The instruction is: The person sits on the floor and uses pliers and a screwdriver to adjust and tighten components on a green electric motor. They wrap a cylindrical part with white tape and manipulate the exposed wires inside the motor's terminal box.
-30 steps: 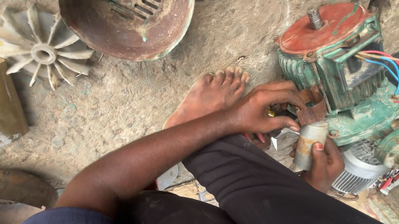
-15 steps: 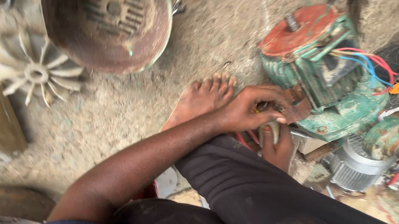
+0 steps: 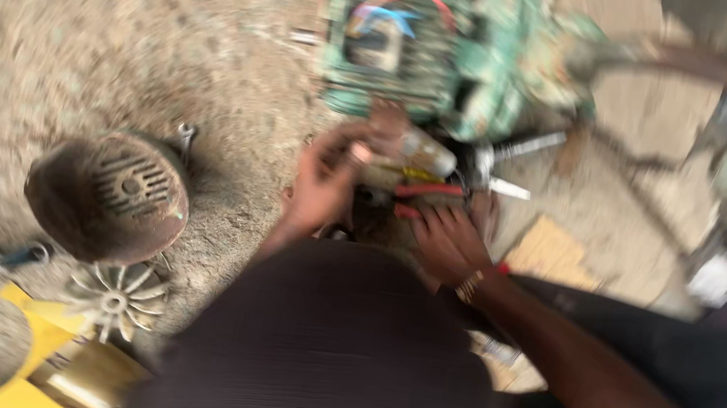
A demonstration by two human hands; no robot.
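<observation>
Below the green motor (image 3: 451,61), I see my left hand (image 3: 325,183) with fingers curled round a pale cylinder (image 3: 419,156). My right hand (image 3: 447,243) rests just beside red-handled pliers (image 3: 425,190), fingers spread; the blur hides any contact.

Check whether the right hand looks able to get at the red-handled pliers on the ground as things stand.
Probably yes. The right hand sits just below the red-handled pliers, fingertips nearly at the handles, with nothing between them. The left hand holds a small cylinder just above them, clear of the handles. Motion blur hides finer detail.
</observation>
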